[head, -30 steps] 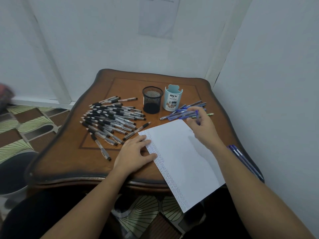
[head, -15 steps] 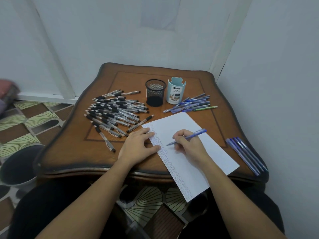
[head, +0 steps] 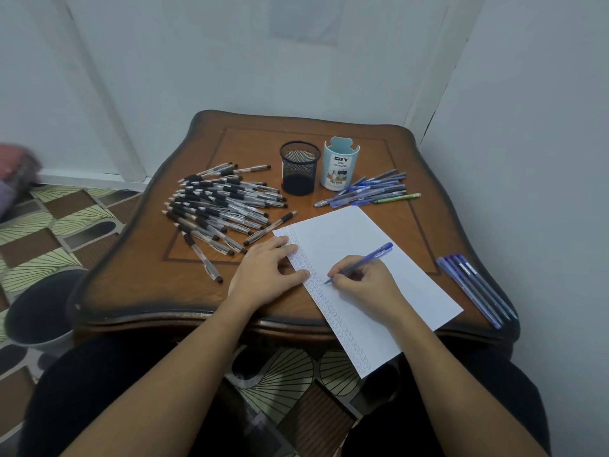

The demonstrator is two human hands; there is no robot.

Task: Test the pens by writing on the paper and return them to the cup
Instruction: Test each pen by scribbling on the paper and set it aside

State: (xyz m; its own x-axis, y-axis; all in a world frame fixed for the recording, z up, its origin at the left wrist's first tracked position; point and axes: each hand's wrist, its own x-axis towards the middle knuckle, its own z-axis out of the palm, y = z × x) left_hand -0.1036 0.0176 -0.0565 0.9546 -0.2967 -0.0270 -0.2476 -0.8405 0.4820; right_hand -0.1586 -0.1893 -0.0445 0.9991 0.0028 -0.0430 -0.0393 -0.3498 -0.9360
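Curled fingers [head: 342, 281] of the right hand [head: 365, 285] pinch a blue pen [head: 365, 262], its tip on the paper [head: 346, 232]; the left hand [head: 263, 275], fingers straight, presses the sheet's left edge. No pen shows in the mesh cup [head: 300, 173], and the black pens [head: 224, 206] at left lie waiting. A second ago the right hand was at the far blue pens [head: 369, 192].

A brown wooden table [head: 131, 285] with a wavy, dark-edged rim and a thin inlaid line framing its top stands in the corner of pale walls [head: 197, 61]. A faint rectangular sheet [head: 304, 18] hangs high on the back wall. The floor [head: 49, 225] is patterned with brown squares and green fan shapes. A dark round bin [head: 36, 318] sits by the table's near left corner. A blurred pink and purple bundle [head: 13, 179] lies far left.
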